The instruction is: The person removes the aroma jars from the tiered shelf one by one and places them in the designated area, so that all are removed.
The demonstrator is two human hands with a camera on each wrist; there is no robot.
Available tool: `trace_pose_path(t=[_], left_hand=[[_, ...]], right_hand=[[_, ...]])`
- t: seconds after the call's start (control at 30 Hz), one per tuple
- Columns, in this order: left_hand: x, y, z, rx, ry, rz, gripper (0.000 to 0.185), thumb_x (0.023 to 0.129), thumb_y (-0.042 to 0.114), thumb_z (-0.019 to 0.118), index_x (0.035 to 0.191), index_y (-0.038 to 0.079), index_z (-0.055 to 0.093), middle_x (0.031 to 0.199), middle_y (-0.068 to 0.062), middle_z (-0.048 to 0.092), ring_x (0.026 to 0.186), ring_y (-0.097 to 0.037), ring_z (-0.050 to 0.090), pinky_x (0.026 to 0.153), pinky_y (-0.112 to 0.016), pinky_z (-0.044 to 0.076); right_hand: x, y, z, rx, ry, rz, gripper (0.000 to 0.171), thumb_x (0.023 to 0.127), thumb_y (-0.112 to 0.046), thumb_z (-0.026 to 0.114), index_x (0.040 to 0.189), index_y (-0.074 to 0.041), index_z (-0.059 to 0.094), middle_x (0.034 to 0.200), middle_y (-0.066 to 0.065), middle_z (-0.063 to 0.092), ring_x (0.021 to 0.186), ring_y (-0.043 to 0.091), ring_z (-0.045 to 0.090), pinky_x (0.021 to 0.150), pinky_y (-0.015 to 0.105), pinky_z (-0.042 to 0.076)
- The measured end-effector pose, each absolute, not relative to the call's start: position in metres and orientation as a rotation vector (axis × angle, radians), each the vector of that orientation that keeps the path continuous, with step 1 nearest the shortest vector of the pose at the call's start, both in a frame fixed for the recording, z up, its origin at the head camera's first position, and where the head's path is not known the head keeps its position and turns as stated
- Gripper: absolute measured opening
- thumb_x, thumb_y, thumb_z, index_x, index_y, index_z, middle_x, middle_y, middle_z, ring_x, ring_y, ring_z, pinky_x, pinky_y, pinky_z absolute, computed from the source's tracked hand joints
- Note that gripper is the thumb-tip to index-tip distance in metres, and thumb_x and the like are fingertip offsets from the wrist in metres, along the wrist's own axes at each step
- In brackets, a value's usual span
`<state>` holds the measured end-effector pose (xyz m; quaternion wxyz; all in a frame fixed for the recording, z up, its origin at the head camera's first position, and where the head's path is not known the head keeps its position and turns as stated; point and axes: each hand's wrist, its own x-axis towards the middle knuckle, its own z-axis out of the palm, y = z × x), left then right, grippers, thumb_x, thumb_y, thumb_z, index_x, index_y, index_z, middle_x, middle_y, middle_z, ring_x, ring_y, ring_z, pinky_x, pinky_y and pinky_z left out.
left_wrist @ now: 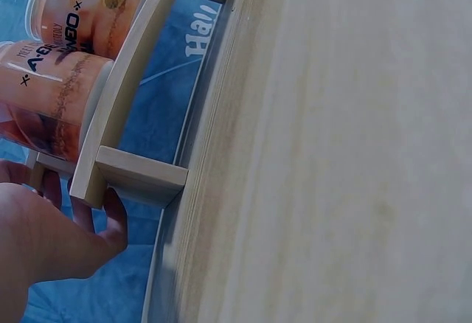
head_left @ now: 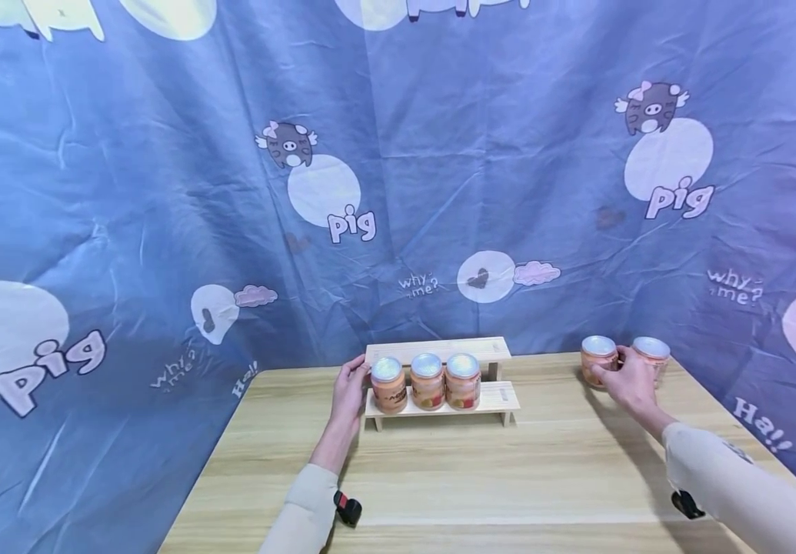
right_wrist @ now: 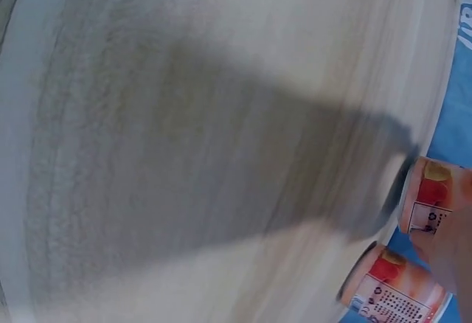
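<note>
Three peach-coloured cans (head_left: 427,382) with silver lids and fruit pictures stand in a row on the lower step of a two-step wooden rack (head_left: 494,396). My left hand (head_left: 349,392) is at the rack's left end; in the left wrist view, its thumb and fingers (left_wrist: 116,223) hold the end of the lower board, beside the leftmost can (left_wrist: 51,98). At the far right of the table, my right hand (head_left: 633,381) grips the left one of two more such cans (head_left: 597,354). The other can (head_left: 652,350) stands just right of that hand, partly hidden by it.
The rack's upper step (head_left: 439,348) rises behind the three cans, near the table's back edge. A blue curtain (head_left: 439,192) with pig prints hangs behind and beside the wooden table (head_left: 494,477). Each wrist wears a dark strapped device (head_left: 348,509).
</note>
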<state>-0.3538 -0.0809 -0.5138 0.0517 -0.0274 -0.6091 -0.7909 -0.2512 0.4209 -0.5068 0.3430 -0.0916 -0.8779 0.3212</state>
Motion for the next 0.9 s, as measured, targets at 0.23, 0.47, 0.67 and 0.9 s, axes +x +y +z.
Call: trace_pose_path(t=[0.23, 0.47, 0.67, 0.9], left_hand=[[-0.352, -0.084, -0.512, -0.084, -1.857, -2.414, 0.037, 0.102, 0.021, 0.062, 0.136, 0.006, 0.057, 0.118, -0.003, 0.070, 0.100, -0.016, 0.067, 0.081, -0.036, 0.045], [-0.353, -0.083, -0.512, -0.097, -1.836, -2.420, 0.038, 0.103, 0.020, 0.062, 0.137, 0.004, 0.056, 0.120, -0.006, 0.069, 0.100, -0.018, 0.066, 0.085, -0.036, 0.046], [-0.355, -0.081, -0.515, -0.109, -1.821, -2.429, 0.039, 0.103, 0.018, 0.062, 0.137, 0.002, 0.055, 0.122, -0.009, 0.068, 0.101, -0.018, 0.066, 0.090, -0.035, 0.047], [-0.355, -0.080, -0.513, -0.102, -1.824, -2.421, 0.038, 0.103, 0.019, 0.062, 0.137, 0.004, 0.057, 0.122, -0.008, 0.068, 0.104, -0.022, 0.066, 0.091, -0.037, 0.047]], right_hand=[[-0.250, 0.422, -0.512, -0.232, -2.296, 0.832, 0.046, 0.085, -0.011, 0.076, 0.113, 0.018, 0.055, 0.098, 0.036, 0.061, 0.091, 0.053, 0.057, 0.074, 0.058, 0.044], [-0.248, 0.422, -0.509, -0.204, -2.359, 0.782, 0.033, 0.087, -0.011, 0.074, 0.100, 0.013, 0.055, 0.080, 0.024, 0.060, 0.079, 0.047, 0.057, 0.066, 0.054, 0.044], [-0.249, 0.419, -0.500, -0.208, -2.375, 0.790, 0.050, 0.089, -0.015, 0.075, 0.113, 0.022, 0.051, 0.096, 0.040, 0.060, 0.089, 0.060, 0.058, 0.072, 0.064, 0.046], [-0.251, 0.394, -0.462, -0.246, -2.411, 0.821, 0.066, 0.094, -0.019, 0.065, 0.140, 0.019, 0.039, 0.119, 0.046, 0.053, 0.102, 0.062, 0.053, 0.084, 0.066, 0.043]])
